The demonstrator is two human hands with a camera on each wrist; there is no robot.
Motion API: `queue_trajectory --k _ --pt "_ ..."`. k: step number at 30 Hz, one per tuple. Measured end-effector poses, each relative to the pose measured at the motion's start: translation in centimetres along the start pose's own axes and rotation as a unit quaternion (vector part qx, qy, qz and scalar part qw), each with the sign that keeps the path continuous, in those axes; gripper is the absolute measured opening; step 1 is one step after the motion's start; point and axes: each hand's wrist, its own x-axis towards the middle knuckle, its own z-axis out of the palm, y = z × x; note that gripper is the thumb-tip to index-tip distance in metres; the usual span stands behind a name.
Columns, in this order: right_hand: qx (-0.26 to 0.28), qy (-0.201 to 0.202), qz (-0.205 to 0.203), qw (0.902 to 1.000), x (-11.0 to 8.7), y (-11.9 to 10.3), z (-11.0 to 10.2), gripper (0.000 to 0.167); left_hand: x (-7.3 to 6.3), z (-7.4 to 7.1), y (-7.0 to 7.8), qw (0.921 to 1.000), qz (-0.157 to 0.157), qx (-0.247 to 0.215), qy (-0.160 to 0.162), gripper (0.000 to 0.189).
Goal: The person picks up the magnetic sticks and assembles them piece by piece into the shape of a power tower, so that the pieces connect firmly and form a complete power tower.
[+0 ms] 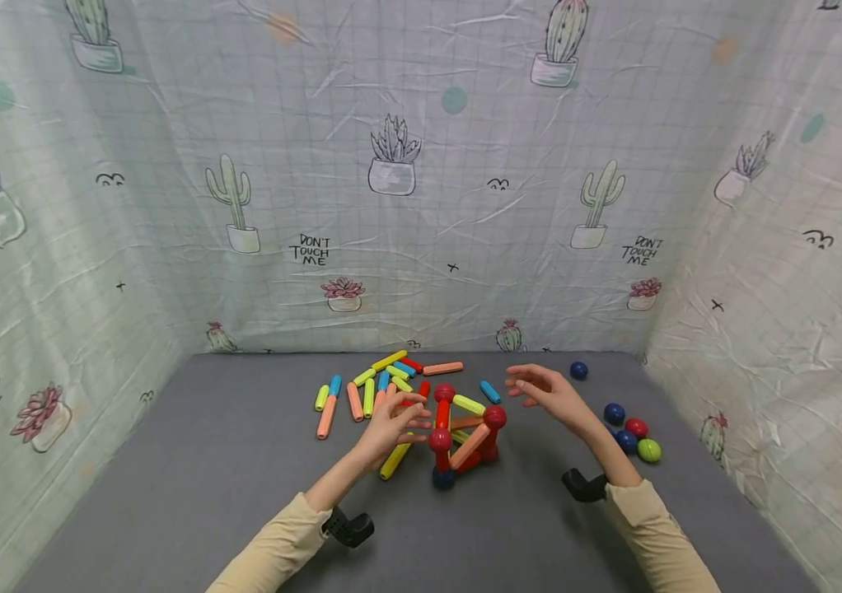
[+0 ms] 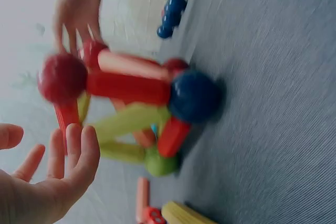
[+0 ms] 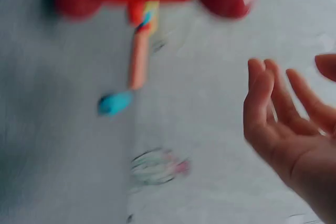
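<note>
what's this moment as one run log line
left hand: holds nothing, beside ball-and-stick frame; right hand: holds nothing, apart from frame; frame: on table; loose sticks: mostly left; loose balls: right

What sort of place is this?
Probably a staged recording booth: wrinkled, pale cactus-print sheeting on three sides, a plain grey tabletop, and a boxy black camera at each wrist.

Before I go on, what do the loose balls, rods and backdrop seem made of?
Loose balls: glossy, perhaps plastic or coated metal, given bright highlights. Rods: likely plastic; the left wrist view shows grooved sides. Backdrop: thin printed sheet, fabric or plastic, wrinkled and slightly shiny.
</note>
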Motion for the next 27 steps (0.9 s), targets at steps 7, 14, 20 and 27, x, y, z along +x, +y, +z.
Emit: queue_trajectory --k 7,14,20,27 --pt "-0.157 0.010 0.072 0.9850 4.7 4.9 -0.2 0.032 -2.3 1.3 0.9 0.9982 0.047 0.024 -0.027 0.039" --pt "-0.214 -0.029 0.135 0.9670 9.8 12.8 0.5 0.032 -2.4 1.5 0.5 0.9982 0.034 0.035 -0.034 0.036" --pt "-0.194 -0.022 0.071 0.9782 15.3 29.4 -1.0 0.044 -2.4 1.4 -0.1 0.9979 0.036 0.029 -0.044 0.033" --pt "-0.134 -0.050 0.194 0.9705 9.2 11.3 0.6 0.037 -2.4 1.1 0.0 0.9980 0.029 0.034 -0.044 0.033"
